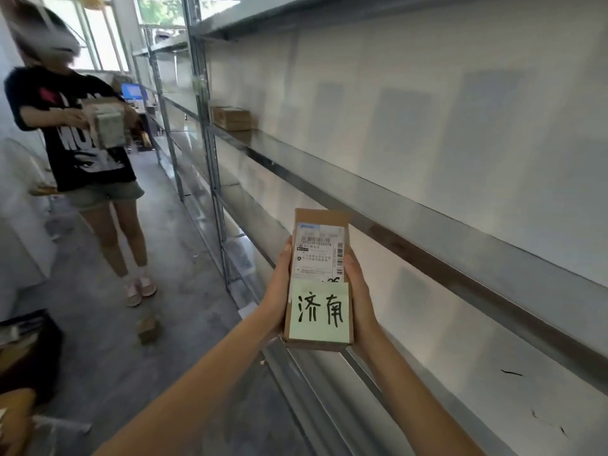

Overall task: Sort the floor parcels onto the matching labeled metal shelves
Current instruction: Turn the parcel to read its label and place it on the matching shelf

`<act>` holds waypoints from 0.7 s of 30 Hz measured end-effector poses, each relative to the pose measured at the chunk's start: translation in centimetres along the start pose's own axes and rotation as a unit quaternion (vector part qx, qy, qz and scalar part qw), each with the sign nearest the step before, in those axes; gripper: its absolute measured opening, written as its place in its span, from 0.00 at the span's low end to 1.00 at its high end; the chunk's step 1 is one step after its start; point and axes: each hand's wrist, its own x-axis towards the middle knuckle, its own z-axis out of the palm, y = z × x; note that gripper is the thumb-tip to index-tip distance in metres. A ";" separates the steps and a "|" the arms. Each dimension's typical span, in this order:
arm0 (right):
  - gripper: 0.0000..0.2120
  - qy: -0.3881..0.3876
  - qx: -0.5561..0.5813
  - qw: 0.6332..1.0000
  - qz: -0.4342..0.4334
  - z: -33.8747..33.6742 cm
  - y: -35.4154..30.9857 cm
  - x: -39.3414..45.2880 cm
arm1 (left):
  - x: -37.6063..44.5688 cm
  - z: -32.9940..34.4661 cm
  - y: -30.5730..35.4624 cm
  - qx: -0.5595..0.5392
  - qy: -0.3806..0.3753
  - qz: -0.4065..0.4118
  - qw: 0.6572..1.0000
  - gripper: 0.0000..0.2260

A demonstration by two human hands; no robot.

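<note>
I hold a small brown cardboard parcel in front of me with both hands. It carries a white shipping label and a pale green sticky note with handwritten black characters. My left hand grips its left side and my right hand grips its right side. The parcel hangs level with the front edge of a metal shelf that runs along the right. Farther back on that shelf lies another brown parcel.
A person in a black T-shirt stands in the aisle at the left, holding a box. A small brown parcel lies on the concrete floor. Metal uprights divide the shelf bays. Dark items sit at the lower left.
</note>
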 end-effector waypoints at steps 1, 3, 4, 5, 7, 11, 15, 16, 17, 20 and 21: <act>0.35 -0.002 0.002 1.000 0.004 0.5 0.3 0.9 | 0.4 -0.6 0.5 0.003 0.004 0.007 1.000 0.27; 0.33 -0.012 0.001 1.000 0.003 1.4 1.0 2.8 | 1.5 -1.8 1.3 -0.001 0.017 0.014 1.000 0.26; 0.33 -0.016 0.002 1.000 0.003 1.9 1.4 3.7 | 2.0 -2.5 1.8 -0.001 0.025 0.015 1.000 0.26; 0.33 -0.017 0.005 1.000 0.003 2.5 1.8 4.7 | 2.7 -3.2 2.2 -0.002 0.028 0.016 0.999 0.26; 0.34 -0.012 0.008 1.000 0.000 3.8 2.5 6.6 | 4.1 -4.8 3.1 -0.005 0.037 0.016 0.999 0.26; 0.35 -0.018 -0.003 1.000 -0.008 6.3 3.8 10.1 | 7.2 -8.0 4.6 -0.017 0.021 0.009 1.000 0.26; 0.33 -0.011 0.011 1.000 -0.006 9.1 5.4 14.0 | 10.7 -11.9 6.6 -0.019 0.016 0.001 1.000 0.29; 0.33 -0.011 0.015 1.000 -0.004 9.8 5.8 15.0 | 11.5 -12.8 7.2 -0.016 0.021 -0.001 1.000 0.29; 0.33 -0.011 0.015 1.000 -0.002 10.5 6.2 15.9 | 12.3 -13.6 7.8 -0.011 0.025 0.000 1.000 0.29; 0.41 0.007 0.010 1.000 0.004 12.6 7.4 18.7 | 14.7 -16.5 9.2 -0.009 0.019 -0.006 1.000 0.28; 0.43 0.016 0.005 1.000 0.005 13.3 7.9 19.6 | 15.4 -17.3 9.6 -0.006 0.018 -0.007 1.000 0.28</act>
